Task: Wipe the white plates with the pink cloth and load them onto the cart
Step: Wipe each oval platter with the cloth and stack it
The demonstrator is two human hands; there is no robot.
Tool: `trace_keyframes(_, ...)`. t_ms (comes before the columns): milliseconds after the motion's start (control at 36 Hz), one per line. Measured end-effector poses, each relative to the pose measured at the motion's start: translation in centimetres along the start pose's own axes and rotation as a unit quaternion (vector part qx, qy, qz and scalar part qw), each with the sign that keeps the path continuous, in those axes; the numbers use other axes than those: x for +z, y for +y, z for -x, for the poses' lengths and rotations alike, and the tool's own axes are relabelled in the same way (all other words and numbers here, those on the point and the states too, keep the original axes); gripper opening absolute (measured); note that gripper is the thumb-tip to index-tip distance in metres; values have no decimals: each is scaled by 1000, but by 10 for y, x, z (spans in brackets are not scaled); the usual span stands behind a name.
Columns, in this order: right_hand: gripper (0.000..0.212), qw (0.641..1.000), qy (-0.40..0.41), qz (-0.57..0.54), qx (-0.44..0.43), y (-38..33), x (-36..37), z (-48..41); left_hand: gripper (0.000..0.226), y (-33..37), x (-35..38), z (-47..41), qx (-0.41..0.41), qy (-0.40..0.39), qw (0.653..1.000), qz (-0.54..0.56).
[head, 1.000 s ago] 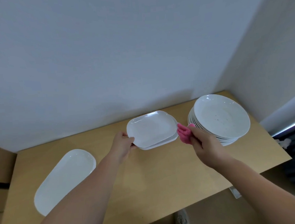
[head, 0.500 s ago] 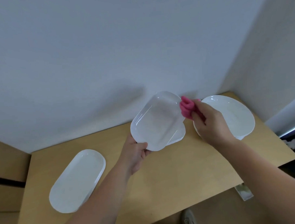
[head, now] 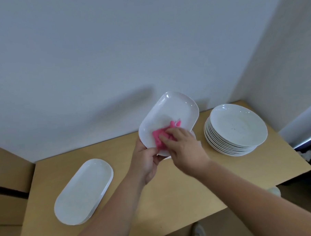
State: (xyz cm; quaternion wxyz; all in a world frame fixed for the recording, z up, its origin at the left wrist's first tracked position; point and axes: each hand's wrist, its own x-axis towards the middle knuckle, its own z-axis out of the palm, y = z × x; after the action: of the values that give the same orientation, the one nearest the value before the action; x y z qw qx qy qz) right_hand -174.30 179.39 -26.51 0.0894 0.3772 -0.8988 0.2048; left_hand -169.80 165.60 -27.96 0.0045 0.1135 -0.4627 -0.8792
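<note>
Clamping tilted plate [head: 170, 111] by lower rim in left grip [head: 146, 163] above counter [head: 172, 197]; pressing cloth [head: 159, 137], bunched tight in right grip [head: 186, 148], against its face.

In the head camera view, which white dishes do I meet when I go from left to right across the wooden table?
stack of long oval white plates → rounded rectangular white plate, held up in the left hand → stack of round white deep plates

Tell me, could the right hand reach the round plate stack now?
Probably yes: nothing stands between the right hand and the round plate stack, but it holds the pink cloth.
</note>
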Motion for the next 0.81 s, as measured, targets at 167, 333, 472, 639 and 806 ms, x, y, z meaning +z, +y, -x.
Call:
trace_keyframes(167,34,999,4,-18,-34,5,3,12,69,2,0,5,11,-19,999,-28)
trace_keyframes(333,52,999,18,14,-34,31,-1,11,72,3,0,5,0,19,1000,-7)
trace_keyframes(472,44,997,-2,31,66,68,-17,-5,72,3,-5,10,-37,24,998,-44)
trace_keyframes(639,62,993,-11,71,98,67,-20,-26,65,8,2,7,-43,-11,998,-49)
trace_keyframes(806,55,993,-4,22,114,55,-10,-36,67,7,1,10,-60,-35,995,-67)
